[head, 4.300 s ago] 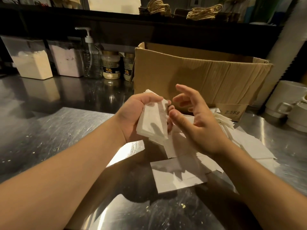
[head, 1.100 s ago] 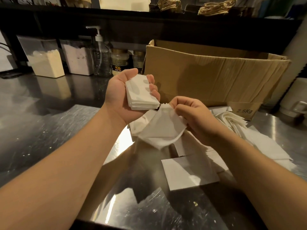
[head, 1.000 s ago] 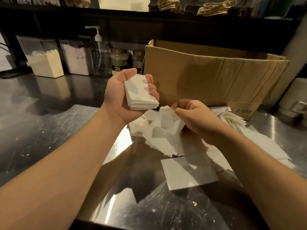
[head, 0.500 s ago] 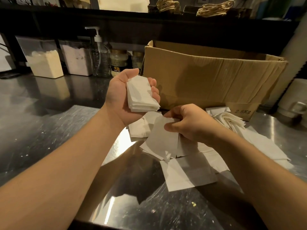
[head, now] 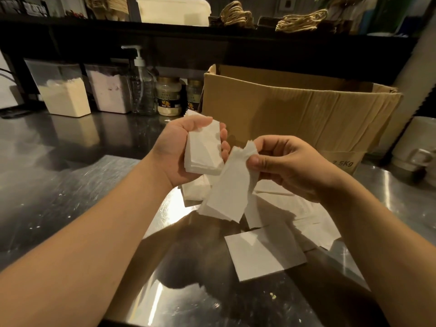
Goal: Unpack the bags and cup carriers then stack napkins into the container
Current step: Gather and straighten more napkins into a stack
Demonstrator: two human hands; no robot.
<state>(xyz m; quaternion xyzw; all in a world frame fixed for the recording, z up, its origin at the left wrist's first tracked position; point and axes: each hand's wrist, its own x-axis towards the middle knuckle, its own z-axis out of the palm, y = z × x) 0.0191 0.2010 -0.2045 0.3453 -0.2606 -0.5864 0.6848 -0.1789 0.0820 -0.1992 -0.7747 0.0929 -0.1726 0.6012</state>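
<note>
Over the steel counter (head: 59, 190), the left hand (head: 179, 149) grips a neat stack of napkins (head: 204, 151) in curled fingers while the right hand (head: 290, 166) pinches a hanging napkin (head: 230, 192) just beside it, above loose napkins (head: 264, 253) scattered before the cardboard box (head: 295, 114).

a scratched stainless steel counter (head: 59, 185) fills the view, catching warm glare near its front edge. along its back edge stand two clear powder-filled tubs (head: 63, 95), a pump bottle (head: 141, 88) and two gold-lidded jars (head: 168, 96), with pale mugs (head: 415, 147) at the right edge. above them a dark shelf (head: 236, 41) holds bundles of twine handles (head: 302, 21) in dim light.
</note>
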